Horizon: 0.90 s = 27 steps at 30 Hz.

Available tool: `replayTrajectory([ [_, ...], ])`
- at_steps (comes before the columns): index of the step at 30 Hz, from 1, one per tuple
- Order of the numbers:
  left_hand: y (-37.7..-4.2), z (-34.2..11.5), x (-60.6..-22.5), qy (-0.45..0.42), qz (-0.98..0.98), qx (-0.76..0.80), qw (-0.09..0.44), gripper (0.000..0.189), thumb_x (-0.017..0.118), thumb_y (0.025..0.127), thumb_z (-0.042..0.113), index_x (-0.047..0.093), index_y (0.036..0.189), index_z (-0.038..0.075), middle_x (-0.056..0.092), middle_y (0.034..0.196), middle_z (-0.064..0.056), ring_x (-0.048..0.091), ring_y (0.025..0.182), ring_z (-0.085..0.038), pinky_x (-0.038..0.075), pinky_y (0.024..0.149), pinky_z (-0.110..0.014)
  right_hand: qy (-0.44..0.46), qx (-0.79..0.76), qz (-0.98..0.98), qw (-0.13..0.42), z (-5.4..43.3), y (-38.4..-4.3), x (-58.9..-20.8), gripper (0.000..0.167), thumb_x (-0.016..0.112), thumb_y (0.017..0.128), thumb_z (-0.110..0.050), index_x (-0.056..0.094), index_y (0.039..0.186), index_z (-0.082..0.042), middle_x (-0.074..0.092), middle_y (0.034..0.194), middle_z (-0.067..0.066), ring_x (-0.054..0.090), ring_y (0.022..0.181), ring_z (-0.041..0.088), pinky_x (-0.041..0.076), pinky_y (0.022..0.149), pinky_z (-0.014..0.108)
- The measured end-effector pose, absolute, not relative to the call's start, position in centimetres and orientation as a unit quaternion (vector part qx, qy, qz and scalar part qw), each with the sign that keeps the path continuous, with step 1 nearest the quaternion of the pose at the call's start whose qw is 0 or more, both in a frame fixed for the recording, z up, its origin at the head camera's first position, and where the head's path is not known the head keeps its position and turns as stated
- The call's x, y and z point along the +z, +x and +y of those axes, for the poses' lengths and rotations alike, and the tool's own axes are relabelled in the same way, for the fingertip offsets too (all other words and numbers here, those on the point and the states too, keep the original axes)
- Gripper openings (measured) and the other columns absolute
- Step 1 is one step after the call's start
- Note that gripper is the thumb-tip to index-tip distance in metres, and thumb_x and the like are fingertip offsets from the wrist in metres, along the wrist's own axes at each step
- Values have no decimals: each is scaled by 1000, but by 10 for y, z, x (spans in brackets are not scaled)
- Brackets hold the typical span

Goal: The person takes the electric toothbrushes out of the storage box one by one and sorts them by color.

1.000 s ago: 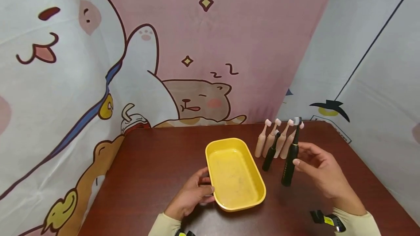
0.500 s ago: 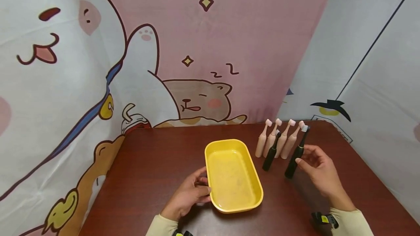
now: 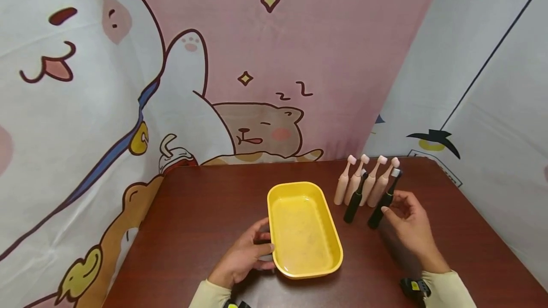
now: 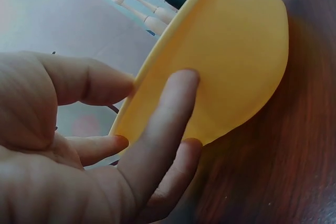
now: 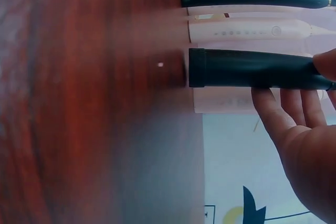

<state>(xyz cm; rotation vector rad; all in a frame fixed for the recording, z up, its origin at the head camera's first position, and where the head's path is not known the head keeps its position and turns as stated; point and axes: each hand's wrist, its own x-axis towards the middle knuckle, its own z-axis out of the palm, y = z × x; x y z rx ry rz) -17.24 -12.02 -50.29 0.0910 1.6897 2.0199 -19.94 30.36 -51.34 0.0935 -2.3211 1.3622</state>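
My left hand (image 3: 246,255) holds the near left side of a yellow plastic tray (image 3: 305,270), its thumb at the rim. In the left wrist view, the fingers lie against the outer wall of the tray (image 4: 236,51). My right hand (image 3: 408,225) pinches a black electric toothbrush (image 3: 381,209) between thumb and fingers, head up and leaning right. Its base is right at the tabletop in the right wrist view, where the toothbrush (image 5: 231,68) shows its dark handle. Just left of it stands another black electric toothbrush (image 3: 353,206).
Several pale pink electric toothbrushes (image 3: 341,189) stand in a row behind the black ones. All this is on a dark red-brown table (image 3: 205,203). A cartoon-printed cloth (image 3: 342,61) hangs behind the table and along its sides.
My right hand has lowered the black toothbrush to the tabletop, beside the other black one, and it now leans more to the right. The tray has shifted slightly left with my left hand.
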Motion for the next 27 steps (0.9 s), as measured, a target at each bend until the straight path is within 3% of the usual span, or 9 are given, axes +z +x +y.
replayTrajectory([
  [27,-173,-120,-508,30,610,747,264,78,64,100,-1,27,167,12,46,140,-31,70,103,-32,66,75,-44,54,510,-829,221,293,-204,-516,43,75,91,9,56,129,4,62,113,-8,62,104,-9,54,82,6],
])
